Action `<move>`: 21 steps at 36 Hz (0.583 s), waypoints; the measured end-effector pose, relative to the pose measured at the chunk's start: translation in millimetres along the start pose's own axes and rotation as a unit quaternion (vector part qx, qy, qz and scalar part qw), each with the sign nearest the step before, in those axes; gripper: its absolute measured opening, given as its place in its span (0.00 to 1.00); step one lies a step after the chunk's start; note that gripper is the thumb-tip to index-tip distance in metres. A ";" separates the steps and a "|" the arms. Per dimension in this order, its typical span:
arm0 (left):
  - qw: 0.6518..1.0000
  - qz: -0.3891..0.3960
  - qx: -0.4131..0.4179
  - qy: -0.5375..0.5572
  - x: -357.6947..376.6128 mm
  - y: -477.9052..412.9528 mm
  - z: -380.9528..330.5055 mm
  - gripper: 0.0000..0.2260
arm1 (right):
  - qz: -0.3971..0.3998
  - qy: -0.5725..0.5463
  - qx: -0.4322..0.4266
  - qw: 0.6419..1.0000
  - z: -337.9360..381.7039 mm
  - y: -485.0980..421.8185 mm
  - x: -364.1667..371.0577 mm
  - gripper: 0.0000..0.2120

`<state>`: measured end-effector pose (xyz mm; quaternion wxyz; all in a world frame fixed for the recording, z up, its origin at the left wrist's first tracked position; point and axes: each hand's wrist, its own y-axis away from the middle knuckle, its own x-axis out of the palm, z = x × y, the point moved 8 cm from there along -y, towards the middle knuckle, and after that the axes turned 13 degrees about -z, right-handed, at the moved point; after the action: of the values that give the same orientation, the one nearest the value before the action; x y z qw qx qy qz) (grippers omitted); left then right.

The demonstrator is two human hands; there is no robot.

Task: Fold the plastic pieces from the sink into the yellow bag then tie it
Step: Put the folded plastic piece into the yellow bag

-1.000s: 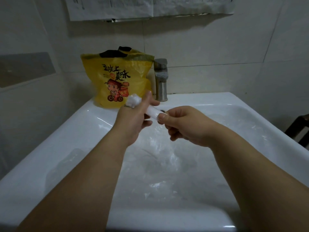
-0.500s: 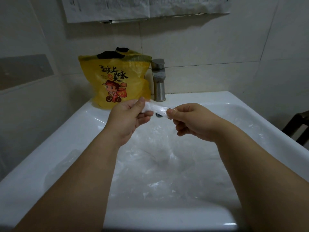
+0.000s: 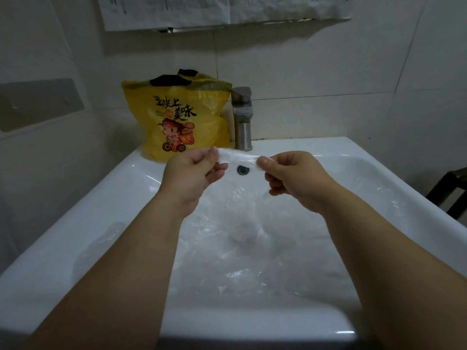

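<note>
A narrow folded strip of clear plastic [image 3: 237, 158] is stretched flat above the sink basin. My left hand [image 3: 195, 173] pinches its left end between thumb and fingers, and my right hand [image 3: 293, 178] pinches its right end. More crumpled clear plastic pieces [image 3: 242, 238] lie in the white sink [image 3: 63, 248]. The yellow bag [image 3: 177, 117] with a cartoon print stands upright on the sink's back left ledge, its top open, something black showing inside.
A metal tap [image 3: 243, 117] stands right of the bag at the back rim. The drain hole [image 3: 243, 170] shows below the strip. Tiled walls close in behind and at both sides. A dark chair [image 3: 452, 193] sits at the right edge.
The plastic was bunched in my left hand with my hands close together; my hands have moved apart and pulled it out into a straight strip.
</note>
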<state>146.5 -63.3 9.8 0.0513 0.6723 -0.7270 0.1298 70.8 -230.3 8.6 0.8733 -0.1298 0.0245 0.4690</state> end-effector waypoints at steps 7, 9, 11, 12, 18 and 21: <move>0.993 -0.116 0.014 0.007 -25.4 -2.8 -6.2 0.02 | -0.010 -0.055 0.037 0.998 -0.7 9.6 7.3 0.08; 0.991 -0.131 0.032 0.018 -28.3 -11.7 -19.7 0.03 | -0.037 -0.050 0.044 0.997 7.6 1.6 2.7 0.13; 0.989 -0.131 0.072 -0.001 -27.4 -23.5 -41.3 0.06 | -0.059 -0.055 0.039 0.996 25.7 -8.8 -0.1 0.14; 0.986 -0.134 0.096 -0.013 -26.6 -28.5 -53.4 0.06 | -0.065 -0.050 0.031 0.996 36.6 -12.9 -0.6 0.12; 0.949 -0.160 0.247 -0.114 -20.2 -55.6 -125.4 0.06 | -0.087 -0.008 -0.066 0.994 94.6 -40.7 8.3 0.07; 0.926 -0.180 0.299 -0.144 -16.6 -68.4 -155.7 0.06 | -0.094 0.014 -0.090 0.991 109.0 -55.5 14.7 0.08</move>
<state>200.2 -11.5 163.5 -0.2348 0.7875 -0.5208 0.2313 116.2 -220.4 122.8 0.8980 -0.2159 -0.0176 0.3830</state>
